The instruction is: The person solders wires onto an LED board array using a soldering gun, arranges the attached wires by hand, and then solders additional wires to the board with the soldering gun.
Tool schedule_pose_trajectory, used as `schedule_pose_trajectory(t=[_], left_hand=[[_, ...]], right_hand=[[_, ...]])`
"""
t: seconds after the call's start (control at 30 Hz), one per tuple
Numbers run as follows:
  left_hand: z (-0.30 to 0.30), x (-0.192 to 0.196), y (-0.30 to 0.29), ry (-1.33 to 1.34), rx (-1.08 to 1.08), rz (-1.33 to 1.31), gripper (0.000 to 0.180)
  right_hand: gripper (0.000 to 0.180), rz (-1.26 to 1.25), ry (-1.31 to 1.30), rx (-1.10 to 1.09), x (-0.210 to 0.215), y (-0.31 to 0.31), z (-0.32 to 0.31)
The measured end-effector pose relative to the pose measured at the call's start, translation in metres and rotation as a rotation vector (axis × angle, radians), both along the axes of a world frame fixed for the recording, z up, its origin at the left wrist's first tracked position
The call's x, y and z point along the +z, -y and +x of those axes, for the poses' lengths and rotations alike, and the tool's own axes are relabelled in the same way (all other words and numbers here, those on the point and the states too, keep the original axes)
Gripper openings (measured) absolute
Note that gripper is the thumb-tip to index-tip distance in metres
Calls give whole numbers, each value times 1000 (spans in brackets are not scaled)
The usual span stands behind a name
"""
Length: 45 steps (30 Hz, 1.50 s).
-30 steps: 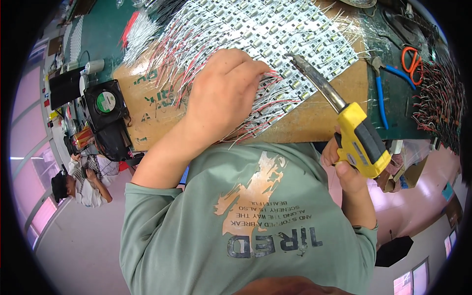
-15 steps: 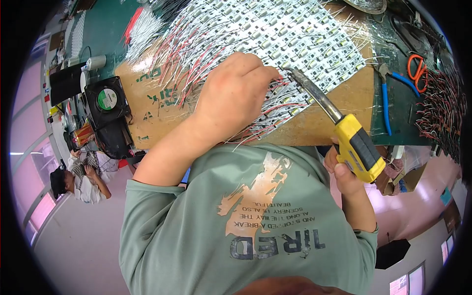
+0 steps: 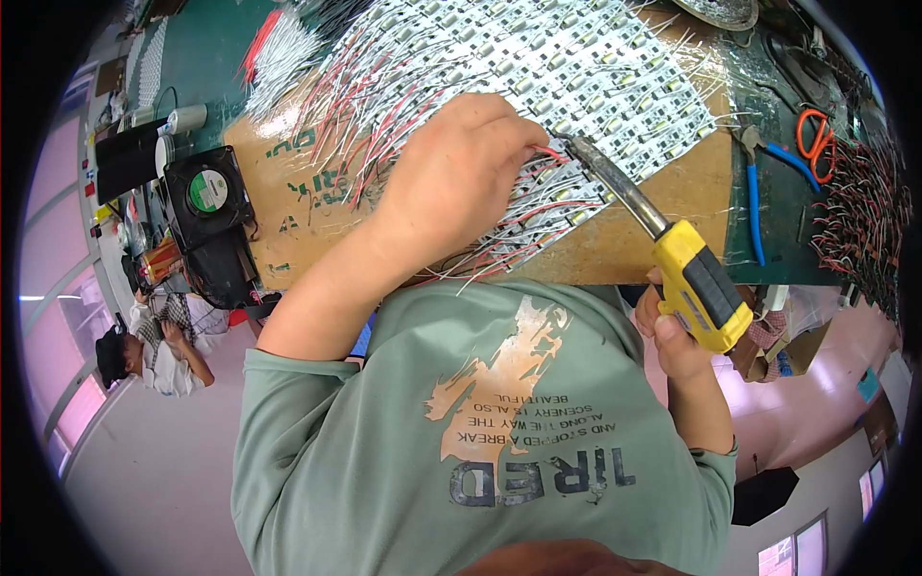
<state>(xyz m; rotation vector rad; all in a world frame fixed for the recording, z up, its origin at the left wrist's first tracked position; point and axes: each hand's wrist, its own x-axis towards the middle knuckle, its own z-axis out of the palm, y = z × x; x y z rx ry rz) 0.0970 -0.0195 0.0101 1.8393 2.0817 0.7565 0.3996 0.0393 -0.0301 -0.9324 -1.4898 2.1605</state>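
Observation:
My left hand [image 3: 456, 178] rests over the near part of a large panel of small white circuit boards [image 3: 547, 72]. Its thumb and fingertips pinch a thin red wire [image 3: 551, 154] at the boards. In my right hand [image 3: 674, 344] is a yellow and black soldering gun [image 3: 699, 288], gripped by its handle. The gun's metal barrel slants toward the far left, its tip on or just above the boards beside the pinched wire; contact is hard to tell. Red and white wires [image 3: 384, 125] stick out along the panel's left side, partly hidden by my left hand.
Under the panel lies a brown board [image 3: 288, 206] on a green table. A black fan [image 3: 206, 192] stands at left. Blue-handled cutters [image 3: 752, 192], orange-handled scissors [image 3: 814, 144] and a wire bundle [image 3: 860, 216] lie at right. Another person [image 3: 168, 346] sits far left.
My left hand has shifted slightly, and more of the red wire shows at its fingertips. The soldering gun's tip has moved a little to the right, still by the wire.

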Motion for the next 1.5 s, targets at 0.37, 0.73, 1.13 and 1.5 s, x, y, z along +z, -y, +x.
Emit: schedule_pose_trajectory(t=[0.37,0.73,1.13,1.5], left_hand=[[-1,2,-2,6,-5,-28,12],[1,2,-3,10,9,-42,12],[1,1,-3,13,7,-34,10],[-4,7,0,82,49,19,13]], right_hand=[[32,-37,-29,36,1,-4,1],[31,15,-18,25,0,-3,0],[78,-255,-61,-63,14,-3,-9],[75,-153,-260,48,23,-17,-35]])
